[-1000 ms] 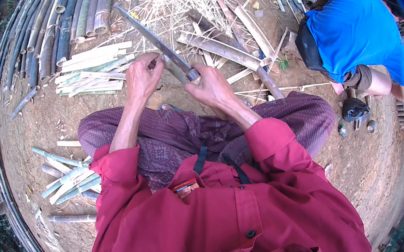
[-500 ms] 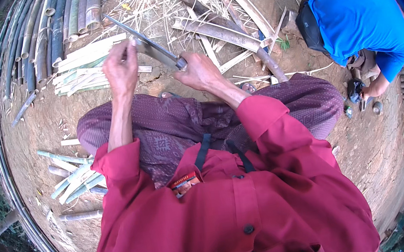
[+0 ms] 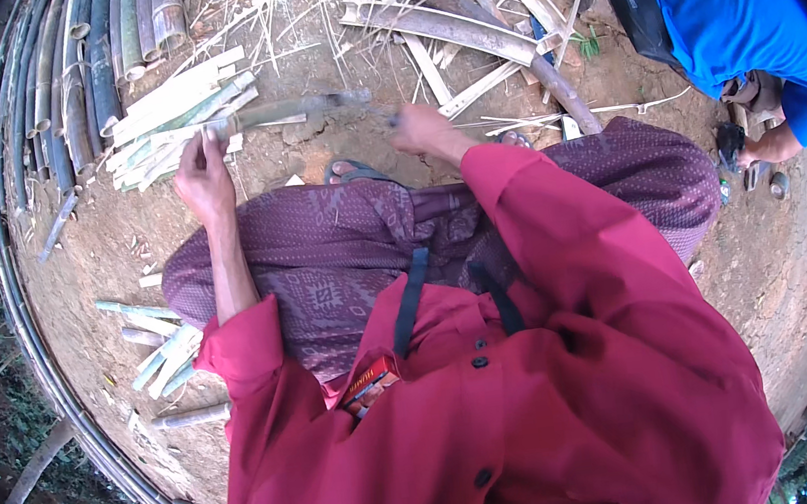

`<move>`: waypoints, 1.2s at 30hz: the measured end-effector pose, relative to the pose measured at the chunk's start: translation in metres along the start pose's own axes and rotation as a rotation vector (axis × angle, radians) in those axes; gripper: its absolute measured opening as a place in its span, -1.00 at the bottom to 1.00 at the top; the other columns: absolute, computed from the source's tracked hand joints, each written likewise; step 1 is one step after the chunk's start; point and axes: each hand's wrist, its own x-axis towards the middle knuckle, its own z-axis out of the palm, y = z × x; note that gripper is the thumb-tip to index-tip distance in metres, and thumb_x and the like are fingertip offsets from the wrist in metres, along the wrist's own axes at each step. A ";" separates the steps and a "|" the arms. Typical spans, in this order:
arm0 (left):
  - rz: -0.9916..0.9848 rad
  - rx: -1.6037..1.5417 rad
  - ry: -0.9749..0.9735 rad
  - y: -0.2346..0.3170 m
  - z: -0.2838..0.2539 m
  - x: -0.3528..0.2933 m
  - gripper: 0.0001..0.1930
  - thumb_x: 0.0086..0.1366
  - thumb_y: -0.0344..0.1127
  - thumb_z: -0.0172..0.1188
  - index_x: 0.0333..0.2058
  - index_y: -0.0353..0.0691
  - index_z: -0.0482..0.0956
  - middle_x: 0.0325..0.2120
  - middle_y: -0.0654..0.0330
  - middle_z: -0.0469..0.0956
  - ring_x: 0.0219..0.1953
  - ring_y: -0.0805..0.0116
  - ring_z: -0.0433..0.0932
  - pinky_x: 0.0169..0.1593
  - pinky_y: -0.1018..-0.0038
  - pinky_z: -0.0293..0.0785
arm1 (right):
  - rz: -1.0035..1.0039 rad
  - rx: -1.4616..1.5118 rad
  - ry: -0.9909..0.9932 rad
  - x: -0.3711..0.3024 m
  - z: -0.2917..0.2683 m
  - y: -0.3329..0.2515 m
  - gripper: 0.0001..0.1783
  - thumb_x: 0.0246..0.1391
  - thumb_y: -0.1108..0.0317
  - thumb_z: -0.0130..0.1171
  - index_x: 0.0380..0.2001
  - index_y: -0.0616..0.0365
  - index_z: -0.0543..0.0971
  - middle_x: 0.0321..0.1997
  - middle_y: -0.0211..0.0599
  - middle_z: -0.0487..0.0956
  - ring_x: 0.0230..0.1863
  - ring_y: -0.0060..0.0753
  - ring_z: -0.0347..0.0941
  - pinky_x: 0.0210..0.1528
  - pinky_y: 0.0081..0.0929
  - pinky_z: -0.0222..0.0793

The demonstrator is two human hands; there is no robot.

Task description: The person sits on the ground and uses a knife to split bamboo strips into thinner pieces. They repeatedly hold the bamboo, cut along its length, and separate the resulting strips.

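In bright daylight, the right hand (image 3: pixel 426 132) blurs and edges bend.

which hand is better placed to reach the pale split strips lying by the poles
Likely the left hand: it is close to the pale split strips, though it pinches the end of a greenish strip. The right hand is farther off and appears to grip a motion-blurred knife.

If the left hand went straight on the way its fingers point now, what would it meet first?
Beyond the strip at its fingertips, the left hand would probably meet the pile of pale strips, though its height above them is unclear.
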 end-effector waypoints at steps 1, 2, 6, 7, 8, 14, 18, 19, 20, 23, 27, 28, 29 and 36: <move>-0.037 -0.062 0.014 -0.009 -0.003 -0.004 -0.71 0.26 -0.26 0.12 -0.18 -0.38 0.56 -0.51 0.05 0.61 -0.45 0.46 0.61 -0.48 0.58 0.54 | 0.053 -0.010 -0.006 0.016 0.006 0.023 -0.59 -0.23 0.22 0.14 -0.34 0.37 0.56 -0.30 0.14 0.56 -0.23 0.02 0.53 -0.14 -0.25 0.44; -0.040 -0.065 0.026 -0.010 -0.006 -0.006 -0.72 0.26 -0.26 0.12 -0.18 -0.37 0.56 -0.51 0.06 0.62 -0.44 0.46 0.61 -0.47 0.57 0.55 | 0.106 -0.024 -0.010 0.026 0.009 0.039 -0.59 -0.25 0.23 0.13 -0.35 0.36 0.57 -0.30 0.13 0.57 -0.21 0.01 0.53 -0.12 -0.25 0.44; -0.046 -0.009 0.061 -0.024 -0.007 -0.005 -0.73 0.25 -0.25 0.13 -0.21 -0.35 0.58 -0.56 0.12 0.62 -0.47 0.47 0.62 -0.43 0.56 0.55 | 0.036 -0.199 -0.049 0.013 0.004 0.046 -0.59 -0.24 0.26 0.11 -0.31 0.33 0.57 -0.33 0.10 0.58 -0.25 -0.03 0.55 -0.16 -0.27 0.46; -0.075 -0.032 0.041 -0.023 -0.008 -0.011 -0.72 0.25 -0.24 0.14 -0.21 -0.36 0.57 -0.55 0.12 0.62 -0.46 0.45 0.62 -0.41 0.55 0.56 | 0.058 -0.223 -0.092 0.013 0.006 0.053 -0.60 -0.23 0.26 0.10 -0.31 0.33 0.57 -0.34 0.09 0.58 -0.28 -0.05 0.56 -0.19 -0.28 0.47; -0.079 -0.061 0.046 -0.019 -0.007 -0.006 -0.71 0.25 -0.24 0.14 -0.21 -0.37 0.57 -0.55 0.11 0.62 -0.45 0.44 0.62 -0.40 0.54 0.56 | 0.057 -0.250 -0.106 0.026 -0.003 0.055 -0.60 -0.23 0.27 0.10 -0.30 0.33 0.57 -0.35 0.08 0.59 -0.31 -0.06 0.57 -0.22 -0.29 0.48; -0.263 0.031 -0.006 -0.001 -0.010 0.008 -0.65 0.24 -0.29 0.14 -0.07 -0.40 0.46 -0.49 0.07 0.62 -0.45 0.42 0.62 -0.38 0.50 0.57 | 0.209 -0.166 -0.148 0.026 -0.025 0.040 -0.67 -0.21 0.29 0.05 -0.41 0.31 0.60 -0.44 -0.06 0.61 -0.45 -0.19 0.58 -0.37 -0.33 0.47; -0.220 -0.207 -0.119 0.030 0.000 0.008 -0.50 0.25 -0.34 0.08 0.13 -0.37 0.24 -0.49 0.07 0.60 -0.44 0.37 0.62 -0.31 0.50 0.59 | 0.131 -0.159 -0.170 0.022 -0.041 0.021 -0.66 -0.25 0.21 0.11 -0.50 0.29 0.61 -0.44 -0.13 0.61 -0.43 -0.23 0.56 -0.31 -0.38 0.45; -0.222 -0.245 -0.175 0.034 0.005 0.012 -0.50 0.25 -0.36 0.07 0.14 -0.36 0.22 -0.47 0.06 0.60 -0.44 0.37 0.62 -0.27 0.51 0.58 | 0.103 -0.083 -0.105 0.018 -0.038 0.028 -0.68 -0.24 0.17 0.15 -0.55 0.26 0.60 -0.48 -0.17 0.61 -0.50 -0.28 0.54 -0.35 -0.41 0.44; -0.234 -0.280 -0.223 0.035 0.008 0.013 -0.51 0.26 -0.38 0.05 0.14 -0.36 0.21 -0.45 0.05 0.60 -0.44 0.37 0.62 -0.23 0.51 0.57 | 0.066 -0.014 -0.054 0.010 -0.039 0.029 -0.67 -0.23 0.13 0.19 -0.61 0.23 0.60 -0.53 -0.22 0.61 -0.57 -0.32 0.52 -0.40 -0.44 0.43; -0.214 -0.444 -0.320 0.045 0.014 0.011 -0.54 0.26 -0.40 0.05 0.12 -0.37 0.25 -0.41 0.05 0.59 -0.44 0.37 0.62 -0.16 0.53 0.54 | 0.032 0.206 -0.004 -0.020 -0.047 0.011 -0.56 -0.26 0.14 0.18 -0.37 0.33 0.56 -0.46 -0.10 0.59 -0.45 -0.31 0.53 -0.30 -0.43 0.43; -0.149 -0.266 -0.306 0.051 0.012 0.007 -0.69 0.19 -0.33 0.17 -0.10 -0.31 0.52 -0.49 0.13 0.60 -0.41 0.41 0.61 -0.31 0.54 0.52 | -0.034 0.351 0.094 -0.079 -0.060 -0.040 -0.51 -0.16 0.17 0.13 -0.19 0.32 0.51 -0.54 -0.19 0.56 -0.50 -0.40 0.53 -0.31 -0.44 0.43; -0.126 -0.149 -0.306 0.055 0.011 0.006 -0.71 0.18 -0.31 0.20 -0.14 -0.28 0.56 -0.51 0.13 0.60 -0.41 0.42 0.60 -0.34 0.52 0.52 | -0.058 0.364 0.139 -0.091 -0.062 -0.049 -0.52 -0.14 0.17 0.13 -0.18 0.30 0.50 -0.56 -0.21 0.55 -0.52 -0.42 0.52 -0.32 -0.44 0.43; -0.043 0.005 -0.284 0.055 0.011 0.006 -0.74 0.16 -0.25 0.21 -0.19 -0.21 0.60 -0.54 0.13 0.60 -0.44 0.42 0.59 -0.35 0.48 0.49 | -0.073 0.323 0.164 -0.108 -0.069 -0.066 -0.55 -0.13 0.18 0.13 -0.19 0.26 0.48 -0.57 -0.23 0.54 -0.50 -0.42 0.52 -0.33 -0.43 0.43; 0.120 0.019 -0.203 0.060 0.017 -0.008 -0.77 0.19 -0.24 0.15 -0.25 -0.24 0.59 -0.53 0.05 0.60 -0.50 0.29 0.59 -0.38 0.40 0.50 | -0.228 0.289 0.331 -0.125 -0.061 -0.104 -0.65 -0.21 0.20 0.16 -0.37 0.25 0.49 -0.57 -0.12 0.53 -0.52 -0.31 0.48 -0.37 -0.33 0.42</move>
